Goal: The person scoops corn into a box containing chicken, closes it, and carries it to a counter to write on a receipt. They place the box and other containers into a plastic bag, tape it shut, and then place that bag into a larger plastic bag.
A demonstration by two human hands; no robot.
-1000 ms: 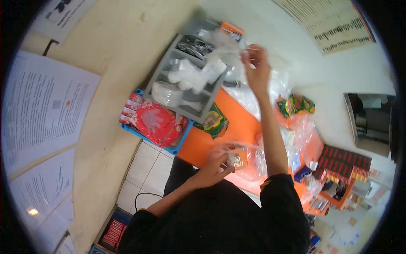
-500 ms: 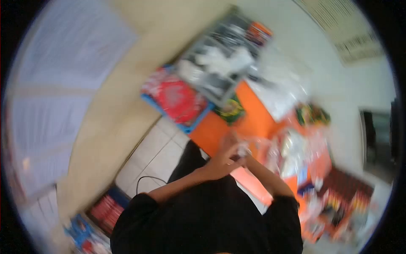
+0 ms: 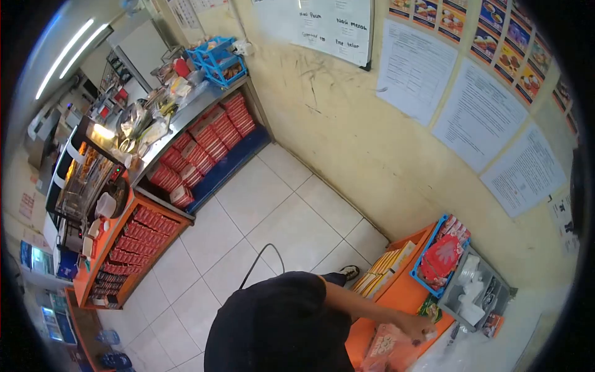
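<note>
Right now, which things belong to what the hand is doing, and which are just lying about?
In hand: left hand, orange pack under it, orange counter.
Lying about: grey tray, red packets, blue basket, yellow boxes, floor cable.

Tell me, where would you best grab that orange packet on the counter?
Probably pinch the packet by its free edge nearest the counter's front, fingers coming from the floor side: it lies flat, the left hand covers its far end, and a tray crowds the wall side.
</note>
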